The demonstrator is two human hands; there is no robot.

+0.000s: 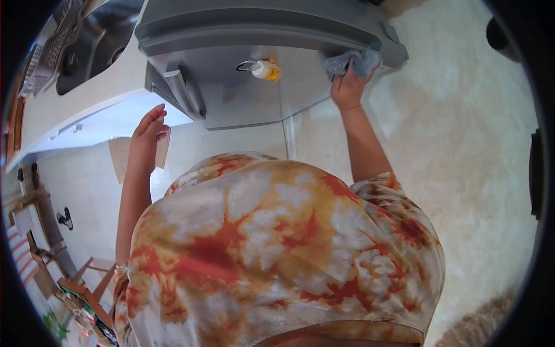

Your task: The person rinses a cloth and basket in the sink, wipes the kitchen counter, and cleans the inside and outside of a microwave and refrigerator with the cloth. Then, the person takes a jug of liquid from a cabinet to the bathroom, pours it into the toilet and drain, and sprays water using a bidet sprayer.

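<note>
A grey-blue fluffy cloth (354, 62) is pressed against the upper right part of the silver refrigerator (243, 92). My right hand (350, 89) grips this cloth, its fingers spread over the fabric. My left hand (151, 124) hangs in the air left of the refrigerator handle (185, 92), apart from it. Its fingers are loosely bent with small gaps, and nothing shows in them. On the refrigerator's front sits a small white and yellow object (266, 70) with a dark ring beside it; its exact kind I cannot make out.
To the left, a white counter (104, 101) holds a metal sink (101, 49) and a dish rack (55, 49). A brown mat or board (121, 156) shows below the counter. Wooden furniture (81, 289) stands at lower left, and a shaggy rug (480, 318) lies at lower right.
</note>
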